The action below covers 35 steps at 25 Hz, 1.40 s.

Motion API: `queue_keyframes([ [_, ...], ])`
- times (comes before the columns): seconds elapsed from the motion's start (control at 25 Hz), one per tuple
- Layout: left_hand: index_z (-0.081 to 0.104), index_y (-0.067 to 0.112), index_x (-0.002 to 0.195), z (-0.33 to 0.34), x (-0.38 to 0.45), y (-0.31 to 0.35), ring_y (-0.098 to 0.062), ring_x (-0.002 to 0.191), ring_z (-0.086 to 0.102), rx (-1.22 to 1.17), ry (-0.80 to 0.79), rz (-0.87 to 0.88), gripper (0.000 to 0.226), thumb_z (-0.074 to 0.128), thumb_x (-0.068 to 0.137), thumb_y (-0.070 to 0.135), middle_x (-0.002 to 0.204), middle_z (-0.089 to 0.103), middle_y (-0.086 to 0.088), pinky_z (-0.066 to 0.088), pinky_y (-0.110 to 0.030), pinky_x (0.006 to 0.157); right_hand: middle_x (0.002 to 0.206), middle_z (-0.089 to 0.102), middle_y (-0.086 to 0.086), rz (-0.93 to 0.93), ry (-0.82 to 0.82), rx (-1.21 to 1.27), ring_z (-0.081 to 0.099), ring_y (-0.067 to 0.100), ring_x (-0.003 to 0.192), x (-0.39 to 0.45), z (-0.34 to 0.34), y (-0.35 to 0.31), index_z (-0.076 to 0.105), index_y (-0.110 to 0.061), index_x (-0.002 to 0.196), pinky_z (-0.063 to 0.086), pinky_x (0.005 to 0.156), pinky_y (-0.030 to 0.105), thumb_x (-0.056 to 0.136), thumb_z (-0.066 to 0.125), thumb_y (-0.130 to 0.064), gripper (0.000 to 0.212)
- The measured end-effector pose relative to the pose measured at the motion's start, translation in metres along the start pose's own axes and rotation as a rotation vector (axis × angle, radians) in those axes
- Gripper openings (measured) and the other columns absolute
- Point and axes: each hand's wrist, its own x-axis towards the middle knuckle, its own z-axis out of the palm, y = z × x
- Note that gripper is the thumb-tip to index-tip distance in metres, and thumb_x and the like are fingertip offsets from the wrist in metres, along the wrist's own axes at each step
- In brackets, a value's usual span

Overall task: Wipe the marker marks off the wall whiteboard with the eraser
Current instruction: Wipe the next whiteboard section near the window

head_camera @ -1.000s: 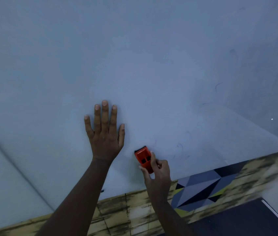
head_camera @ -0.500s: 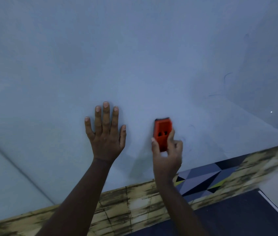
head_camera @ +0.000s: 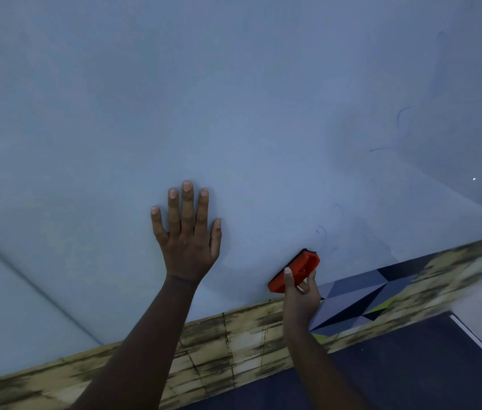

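The whiteboard (head_camera: pixel 234 99) fills most of the view. My left hand (head_camera: pixel 188 235) lies flat on it with fingers spread. My right hand (head_camera: pixel 300 291) grips an orange eraser (head_camera: pixel 300 266), tilted and pressed against the board near its lower edge. Faint blue marker marks (head_camera: pixel 322 230) show just above and right of the eraser. Thin blue strokes (head_camera: pixel 399 119) remain higher up at the right.
Below the board runs a worn yellow-brown patterned strip (head_camera: pixel 234 344) with a grey, black and yellow triangle panel (head_camera: pixel 358 297). A dark floor area (head_camera: pixel 396 374) lies at the bottom right. A board seam (head_camera: pixel 33 285) slants at the left.
My right hand has swept the eraser down and to the right, from beside my left hand to the board's lower edge, and tilted it. My left hand has stayed put.
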Motion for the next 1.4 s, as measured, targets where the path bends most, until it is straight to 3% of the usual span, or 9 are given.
queue_keyframes([
  [0.12, 0.015, 0.015, 0.171, 0.001, -0.005, 0.000, -0.027, 0.166, 0.002, -0.004, -0.006, -0.004, 0.071, 0.041, 0.110, 0.041, 0.179, 0.001, -0.008, 0.000, -0.053, 0.133, 0.119, 0.067, 0.013, 0.253, 0.006, 0.015, 0.066, 0.037, 0.111, -0.003, 0.007, 0.014, 0.054, -0.015, 0.147, 0.058, 0.090, 0.054, 0.097, 0.070, -0.030, 0.055],
  [0.28, 0.013, 0.015, 0.171, 0.001, -0.007, 0.001, -0.026, 0.166, 0.000, -0.002, -0.018, -0.007, 0.072, 0.041, 0.110, 0.042, 0.179, -0.002, -0.007, -0.002, -0.053, 0.133, 0.128, 0.061, 0.025, 0.801, -0.124, 0.320, 0.062, 0.044, 0.114, -0.020, 0.015, 0.034, 0.051, 0.003, 0.138, 0.054, 0.096, 0.055, 0.100, 0.066, -0.021, 0.047],
  [0.36, 0.012, 0.015, 0.171, 0.000, -0.010, 0.001, -0.026, 0.166, -0.001, -0.001, -0.028, 0.000, 0.073, 0.042, 0.110, 0.042, 0.179, -0.003, -0.007, -0.003, -0.052, 0.133, 0.129, 0.057, 0.029, 0.935, -0.180, 0.464, 0.058, 0.045, 0.118, -0.033, 0.019, 0.032, 0.044, 0.008, 0.140, 0.048, 0.105, 0.058, 0.102, 0.063, -0.018, 0.051],
  [0.48, 0.013, 0.015, 0.171, 0.000, -0.016, -0.001, -0.026, 0.166, -0.001, 0.000, -0.032, 0.012, 0.073, 0.043, 0.110, 0.042, 0.179, -0.002, -0.007, -0.002, -0.052, 0.133, 0.142, 0.051, 0.033, 0.934, -0.210, 0.504, 0.051, 0.048, 0.132, -0.036, 0.022, 0.011, 0.048, 0.005, 0.126, 0.043, 0.108, 0.063, 0.101, 0.064, -0.017, 0.037],
  [0.6, 0.013, 0.015, 0.171, 0.001, -0.018, -0.003, -0.027, 0.166, -0.001, 0.002, -0.043, 0.023, 0.074, 0.044, 0.110, 0.042, 0.179, -0.002, -0.008, -0.002, -0.052, 0.133, 0.140, 0.054, 0.034, 0.870, -0.187, 0.545, 0.051, 0.051, 0.133, -0.006, 0.010, -0.026, 0.055, 0.000, 0.110, 0.046, 0.105, 0.067, 0.097, 0.070, -0.017, 0.026],
  [0.72, 0.015, 0.015, 0.171, -0.001, -0.020, -0.002, -0.027, 0.166, 0.000, -0.012, -0.053, 0.009, 0.074, 0.045, 0.109, 0.042, 0.179, -0.001, -0.008, -0.002, -0.052, 0.133, 0.128, 0.060, 0.033, 0.757, -0.145, 0.523, 0.064, 0.047, 0.114, 0.016, -0.003, -0.051, 0.053, 0.002, 0.124, 0.051, 0.097, 0.067, 0.092, 0.076, -0.015, 0.043],
  [0.88, 0.017, 0.014, 0.170, -0.003, -0.020, -0.003, -0.027, 0.166, 0.001, 0.002, -0.070, 0.020, 0.073, 0.046, 0.109, 0.042, 0.179, 0.001, -0.008, -0.002, -0.052, 0.133, 0.120, 0.064, 0.030, 0.700, -0.086, 0.451, 0.069, 0.037, 0.090, 0.009, -0.002, -0.048, 0.053, 0.003, 0.119, 0.058, 0.086, 0.060, 0.093, 0.076, -0.019, 0.041],
  [1.24, 0.017, 0.013, 0.170, -0.020, -0.025, 0.008, -0.028, 0.166, 0.003, -0.007, -0.179, -0.070, 0.074, 0.052, 0.109, 0.038, 0.179, 0.001, -0.007, 0.003, -0.055, 0.133, 0.140, 0.054, 0.032, 0.835, -0.105, 0.468, 0.057, 0.050, 0.125, 0.030, -0.027, -0.002, 0.051, 0.004, 0.136, 0.049, 0.101, 0.067, 0.099, 0.067, -0.013, 0.044],
  [1.4, 0.022, 0.009, 0.169, -0.029, -0.026, 0.028, -0.034, 0.165, 0.011, -0.019, -0.203, -0.172, 0.071, 0.053, 0.109, 0.031, 0.178, 0.010, -0.013, 0.012, -0.061, 0.131, 0.129, 0.065, 0.022, 0.579, -0.005, 0.343, 0.067, 0.038, 0.111, 0.070, -0.049, -0.027, 0.060, 0.000, 0.134, 0.057, 0.095, 0.056, 0.096, 0.072, -0.032, 0.051],
])
